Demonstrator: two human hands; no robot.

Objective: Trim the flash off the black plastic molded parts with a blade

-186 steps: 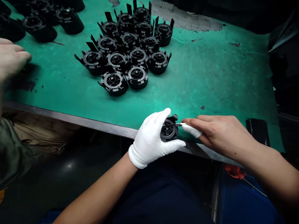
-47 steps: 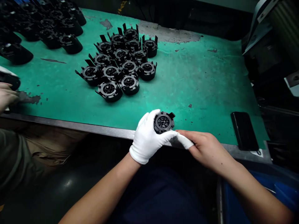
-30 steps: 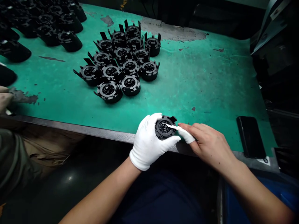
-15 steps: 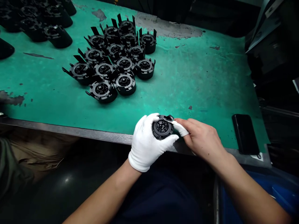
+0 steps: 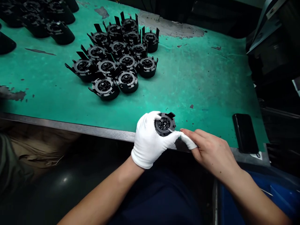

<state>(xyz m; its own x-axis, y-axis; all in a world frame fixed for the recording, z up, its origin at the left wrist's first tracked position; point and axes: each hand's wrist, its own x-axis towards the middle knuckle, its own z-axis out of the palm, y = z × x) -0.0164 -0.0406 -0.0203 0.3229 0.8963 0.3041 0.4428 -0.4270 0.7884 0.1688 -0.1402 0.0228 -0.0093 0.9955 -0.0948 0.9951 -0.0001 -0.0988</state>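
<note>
a round black part [image 5: 161, 128], tab [image 5: 172, 115] jutting, lies face-up in the left grip [image 5: 150, 137].

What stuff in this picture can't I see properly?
All in the head view:
The round black part's left side: hidden by the gloved left hand.
Most of the thin tool: hidden by both hands; its tip is too small.
The far-left black piece: cut off by the picture's edge.

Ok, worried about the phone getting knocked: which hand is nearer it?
Right. The right hand is left of the phone; the left hand is farther left, holding a black part.
</note>
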